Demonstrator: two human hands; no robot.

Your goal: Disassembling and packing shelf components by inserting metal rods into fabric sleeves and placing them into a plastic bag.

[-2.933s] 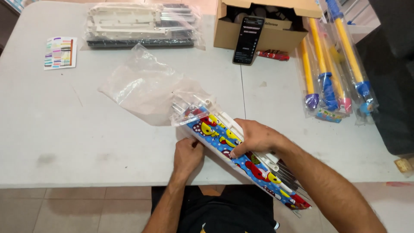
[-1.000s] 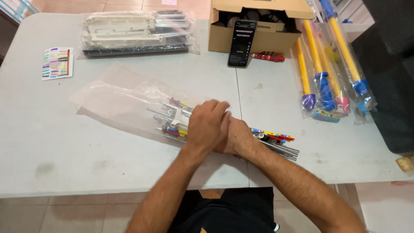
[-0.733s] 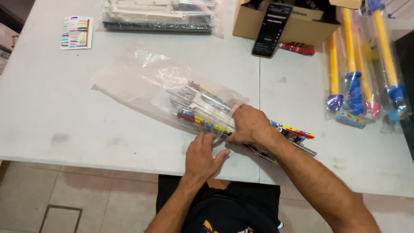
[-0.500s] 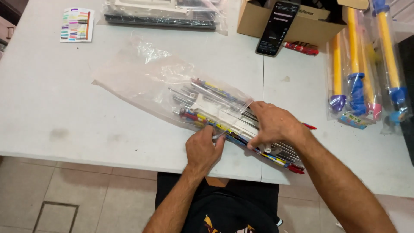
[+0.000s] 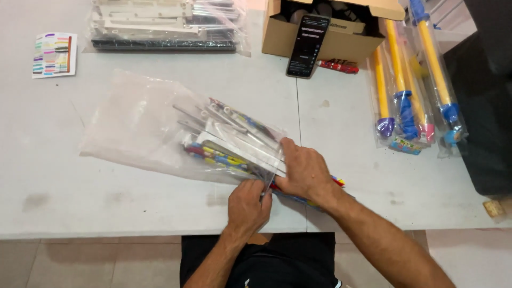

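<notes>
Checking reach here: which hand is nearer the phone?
Right. The right hand lies below the phone, on the bag's contents; the left hand sits lower, near the table edge.

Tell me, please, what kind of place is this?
Probably a small packing workstation: a white table holds a clear plastic bag with colourful items, finished bagged sets, and an open cardboard box.

Head camera looks steeply down — close (single view) — over the white table.

both hands gripping clear plastic bag, white table
</notes>
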